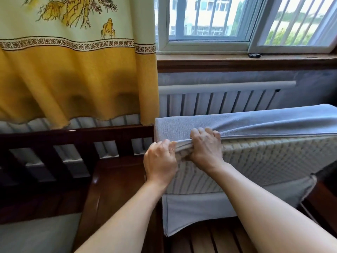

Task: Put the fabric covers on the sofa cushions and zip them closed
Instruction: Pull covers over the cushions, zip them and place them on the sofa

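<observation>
Partly covered cushion [264,161], grey cover [237,123] bunched

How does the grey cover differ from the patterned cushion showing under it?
The grey cover is plain, limp and bunched where both hands grip it; the cushion is pale, patterned in rows, firm and flat. The cover hangs loose below; the cushion stands on edge. Both rest on the wooden sofa.

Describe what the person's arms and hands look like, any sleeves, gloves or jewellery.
Both forearms are bare right down to the frame's lower edge, with no sleeve showing. The left hand and the right hand wear no gloves, and no ring, watch or bracelet shows on either hand or wrist.
</observation>
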Demonstrator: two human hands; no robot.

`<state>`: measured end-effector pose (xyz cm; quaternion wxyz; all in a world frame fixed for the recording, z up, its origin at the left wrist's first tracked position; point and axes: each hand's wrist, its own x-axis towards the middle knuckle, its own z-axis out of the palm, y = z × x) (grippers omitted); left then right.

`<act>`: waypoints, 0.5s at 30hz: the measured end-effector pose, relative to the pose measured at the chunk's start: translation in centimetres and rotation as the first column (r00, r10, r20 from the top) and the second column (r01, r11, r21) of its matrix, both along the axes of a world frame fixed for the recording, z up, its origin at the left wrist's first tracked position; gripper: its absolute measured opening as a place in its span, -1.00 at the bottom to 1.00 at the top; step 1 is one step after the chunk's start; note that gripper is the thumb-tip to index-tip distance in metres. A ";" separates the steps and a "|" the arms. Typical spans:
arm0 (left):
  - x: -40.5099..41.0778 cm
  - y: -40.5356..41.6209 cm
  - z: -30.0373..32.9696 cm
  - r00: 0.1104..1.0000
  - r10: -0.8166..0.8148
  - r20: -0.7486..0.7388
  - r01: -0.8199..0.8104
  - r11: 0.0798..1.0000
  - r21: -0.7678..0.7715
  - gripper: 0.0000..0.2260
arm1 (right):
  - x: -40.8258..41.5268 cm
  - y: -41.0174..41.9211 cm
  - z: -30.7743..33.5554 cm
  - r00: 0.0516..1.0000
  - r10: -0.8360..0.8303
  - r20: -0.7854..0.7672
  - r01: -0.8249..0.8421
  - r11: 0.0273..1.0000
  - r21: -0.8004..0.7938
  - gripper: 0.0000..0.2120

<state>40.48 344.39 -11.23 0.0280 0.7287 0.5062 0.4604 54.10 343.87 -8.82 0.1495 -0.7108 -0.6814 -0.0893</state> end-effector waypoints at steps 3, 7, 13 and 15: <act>0.1 -0.3 0.0 1.000 -0.004 0.001 0.004 1.000 -0.017 -0.66 | -0.1 0.7 -0.8 0.998 -0.058 0.031 0.056 0.997 0.060 -0.86; -1.2 -1.2 -0.2 0.976 -0.139 -0.166 0.135 0.990 -0.034 -0.75 | -0.3 0.3 -0.8 0.987 -0.122 0.101 0.113 0.990 0.090 -0.64; -2.3 -1.4 0.5 0.898 -0.019 -0.440 -0.072 0.979 -0.189 -0.83 | 0.0 -1.4 -1.2 0.995 0.009 0.102 -0.032 0.973 0.231 -0.61; -1.4 -1.5 0.5 0.921 -0.001 -0.391 -0.101 0.965 -0.242 -0.87 | -0.4 -1.6 -1.9 0.993 -0.008 0.115 -0.030 0.947 0.321 -0.73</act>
